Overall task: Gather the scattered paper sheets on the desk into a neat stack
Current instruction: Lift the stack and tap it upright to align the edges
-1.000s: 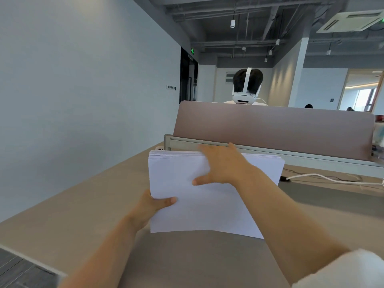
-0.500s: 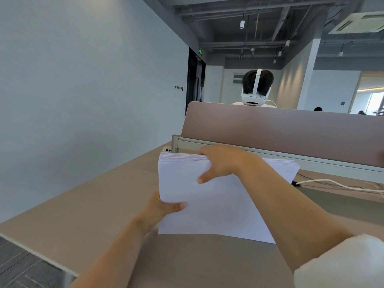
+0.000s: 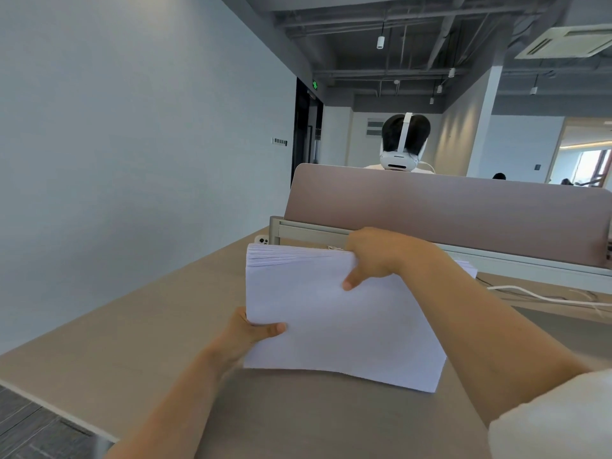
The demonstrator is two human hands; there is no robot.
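The stack of white paper sheets (image 3: 331, 326) stands on its long lower edge on the desk (image 3: 132, 326), held between both hands. A second ago the right hand (image 3: 377, 256) lay flatter on the front face. Now it curls over the top edge, thumb in front and fingers behind, clamping the sheets. The left hand (image 3: 245, 336) keeps pinching the left edge, thumb on the front sheet. Left of the right-hand grip the top edges look slightly fanned, so squaring is probably unfinished. The sheets show no print. A green exit sign (image 3: 314, 84) beyond the grip is too small to read.
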